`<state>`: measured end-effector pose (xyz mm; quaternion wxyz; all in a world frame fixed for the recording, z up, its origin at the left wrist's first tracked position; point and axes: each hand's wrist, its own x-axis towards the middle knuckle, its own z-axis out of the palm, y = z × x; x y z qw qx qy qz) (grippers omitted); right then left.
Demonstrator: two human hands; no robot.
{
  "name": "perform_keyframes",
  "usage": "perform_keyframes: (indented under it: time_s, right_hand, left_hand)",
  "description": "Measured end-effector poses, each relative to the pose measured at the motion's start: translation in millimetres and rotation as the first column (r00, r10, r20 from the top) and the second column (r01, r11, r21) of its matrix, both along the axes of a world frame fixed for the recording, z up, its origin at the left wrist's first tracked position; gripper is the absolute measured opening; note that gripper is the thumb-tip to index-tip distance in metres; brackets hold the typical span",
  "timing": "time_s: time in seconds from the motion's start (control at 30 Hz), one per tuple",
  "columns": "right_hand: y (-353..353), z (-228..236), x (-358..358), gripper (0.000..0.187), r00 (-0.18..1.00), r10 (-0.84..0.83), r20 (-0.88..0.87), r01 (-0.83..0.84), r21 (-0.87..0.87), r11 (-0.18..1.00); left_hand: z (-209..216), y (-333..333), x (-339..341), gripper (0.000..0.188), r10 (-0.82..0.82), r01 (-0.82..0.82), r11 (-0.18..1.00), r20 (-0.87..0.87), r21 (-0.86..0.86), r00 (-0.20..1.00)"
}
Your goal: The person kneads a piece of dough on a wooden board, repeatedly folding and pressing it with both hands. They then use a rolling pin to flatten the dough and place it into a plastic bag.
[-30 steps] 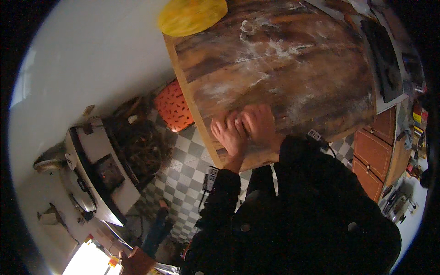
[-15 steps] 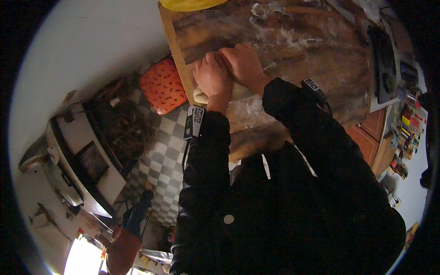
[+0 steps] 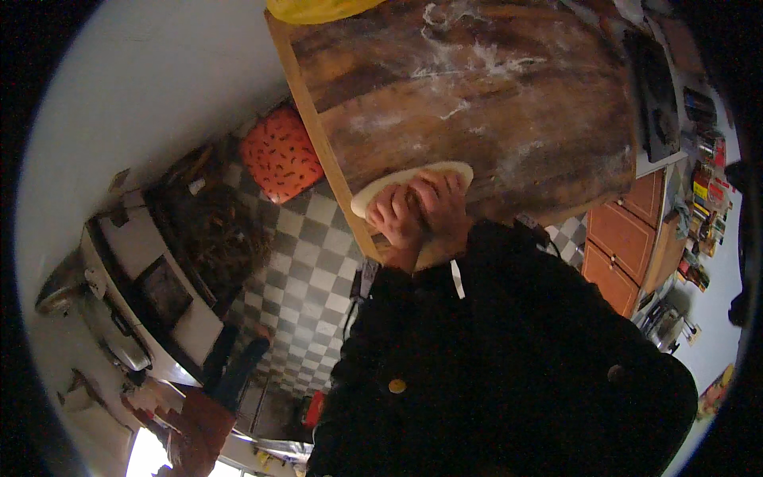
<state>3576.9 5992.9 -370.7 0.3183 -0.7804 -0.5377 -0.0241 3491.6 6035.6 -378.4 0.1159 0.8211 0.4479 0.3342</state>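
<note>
A pale, flattened piece of dough (image 3: 381, 189) lies at the near edge of a floured wooden table (image 3: 493, 103). My left hand (image 3: 395, 219) and my right hand (image 3: 441, 205) sit side by side on the near part of the dough, fingers curled and pressing into it. Both arms are in black sleeves and hide the dough's near rim. White flour streaks cross the tabletop beyond the hands.
A yellow thing (image 3: 314, 8) sits at the table's far corner and a dark tray (image 3: 653, 95) at its right side. An orange patterned cushion (image 3: 280, 155), a basket of wood (image 3: 211, 226), a black stove (image 3: 155, 278) and a checkered floor (image 3: 310, 262) lie left. Orange drawers (image 3: 620, 238) stand right.
Both hands pushed away over the table half a second ago and have since drawn back toward my body. The dough now shows as a flat pale oval ahead of the fingers.
</note>
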Motion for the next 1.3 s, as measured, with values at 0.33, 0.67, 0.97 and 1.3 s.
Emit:
perform_keyframes:
  time_s: [0.33, 0.67, 0.97, 1.3]
  right_hand:
    - [118, -2, 77, 0.030, 0.982, 0.165, -0.096, -0.174, -0.095, 0.980]
    - [127, 13, 84, 0.019, 0.934, -0.047, -0.354, -0.034, -0.220, 0.975]
    - [47, 3, 37, 0.019, 0.999, -0.008, -0.050, 0.009, 0.023, 1.000]
    - [159, -3, 105, 0.025, 0.985, 0.055, -0.165, -0.103, -0.302, 0.948]
  left_hand:
    - [10, 133, 62, 0.010, -0.091, 0.075, 0.995, -0.303, -0.066, 0.949]
    - [15, 138, 74, 0.020, 0.044, -0.046, 0.943, -0.012, -0.330, 0.999]
    - [-3, 50, 29, 0.021, -0.081, 0.088, 0.994, -0.100, 0.064, 0.992]
    - [-2, 173, 90, 0.020, -0.148, 0.128, 0.988, -0.306, -0.084, 0.941]
